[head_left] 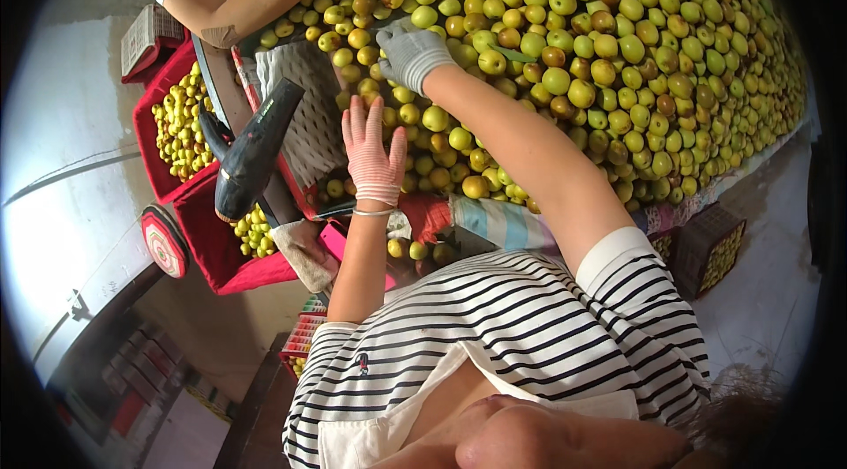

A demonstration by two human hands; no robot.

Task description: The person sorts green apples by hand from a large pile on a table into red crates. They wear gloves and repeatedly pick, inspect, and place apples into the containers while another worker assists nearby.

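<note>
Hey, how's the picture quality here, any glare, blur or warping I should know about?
In the head view, glare washes out the pale wall at far left; in the head view, the lower-left background is dim and soft, while the left hand and right hand look fairly clear; also in the head view, fisheye distortion bends edges inside a black rim.

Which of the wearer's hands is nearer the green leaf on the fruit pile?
Right. The grey-gloved right hand is left of the green leaf; the pink-striped-gloved left hand is farther off, toward the lower left.
</note>
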